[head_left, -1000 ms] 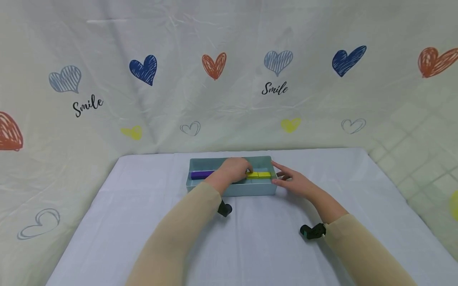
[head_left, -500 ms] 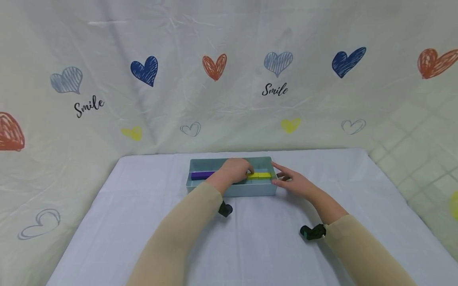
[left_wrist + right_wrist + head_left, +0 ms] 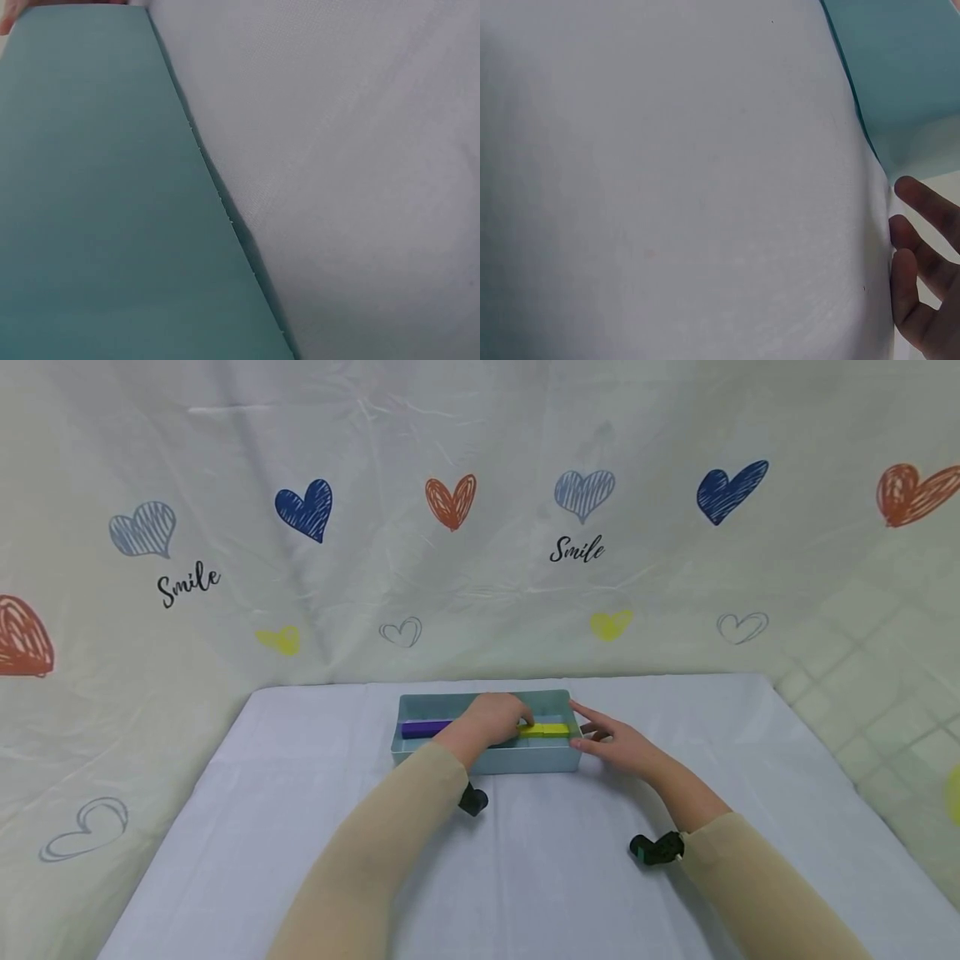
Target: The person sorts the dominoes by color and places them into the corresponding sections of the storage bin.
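Note:
A light blue-green rectangular box [image 3: 525, 761] stands on the table. Inside, a purple bar [image 3: 425, 728] lies at the left and yellow blocks [image 3: 555, 730] sit end to end at the right. My left hand [image 3: 491, 717] reaches over the near wall, its curled fingers pinching the left end of the yellow row; the thumb and the middle of the box are hidden behind it. At the box's right end, my right hand [image 3: 615, 743] touches the wall with spread, fairly straight fingers. The right wrist view shows those fingers [image 3: 937, 247] near the box corner.
A white cloth [image 3: 555, 868] covers the table around the box. Behind it hangs a pale curtain [image 3: 495, 577] printed with hearts and words. Beige sleeves [image 3: 375, 852] and small black wrist cameras [image 3: 657, 848] are on both forearms.
Little differs: both hands stay at the box in nearly the same pose. The whole head view shifts slightly downward.

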Motion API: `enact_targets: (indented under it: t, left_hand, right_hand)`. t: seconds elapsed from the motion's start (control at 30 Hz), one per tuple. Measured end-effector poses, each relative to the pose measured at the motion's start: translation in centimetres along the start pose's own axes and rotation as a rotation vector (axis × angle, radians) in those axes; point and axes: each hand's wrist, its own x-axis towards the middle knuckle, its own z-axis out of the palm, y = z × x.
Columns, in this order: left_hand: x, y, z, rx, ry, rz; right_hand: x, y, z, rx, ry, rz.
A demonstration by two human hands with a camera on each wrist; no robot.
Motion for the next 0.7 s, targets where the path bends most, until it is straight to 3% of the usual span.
enact_targets:
  t: [0.23, 0.7]
  left_hand:
    - [0.2, -0.21, 0.12, 0.004, 0.006, 0.012]
    - [-0.1, -0.25, 0.27, -0.116, 0.055, 0.049]
  right_hand:
    - [-0.02, -0.08, 0.02, -0.009, 0.003, 0.002]
    - [0.19, -0.12, -0.01, -0.021, 0.003, 0.004]
